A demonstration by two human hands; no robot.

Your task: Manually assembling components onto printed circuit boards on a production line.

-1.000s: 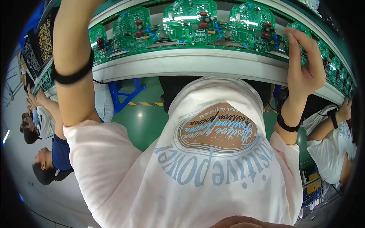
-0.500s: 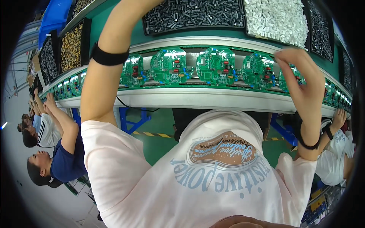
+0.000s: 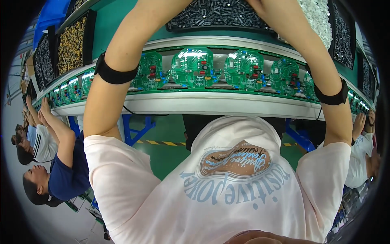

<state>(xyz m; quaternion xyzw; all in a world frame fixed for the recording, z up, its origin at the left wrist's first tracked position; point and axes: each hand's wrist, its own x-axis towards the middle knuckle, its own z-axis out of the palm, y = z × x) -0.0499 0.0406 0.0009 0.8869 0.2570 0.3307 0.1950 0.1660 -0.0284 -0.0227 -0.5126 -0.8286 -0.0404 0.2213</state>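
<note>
My left forearm reaches up over the line of boards, and its hand lies beyond the top edge of the picture. My right hand shows only in part at the top, over the right end of a black tray full of dark cylindrical components. Its fingers are cut off, so what they hold cannot be seen. Below my arms, green circuit boards with red, blue and black parts stand in a row along a metal rail. Both arms wear black straps.
White components fill a tray to the right, beside another dark-parts tray. Yellowish parts and a blue bin are at the left. Co-workers sit along the line on both sides, one in a navy shirt.
My right hand has gone from above the right-hand boards up and leftward to the dark-parts tray. My left forearm still reaches out over the boards. The view has shifted slightly.
</note>
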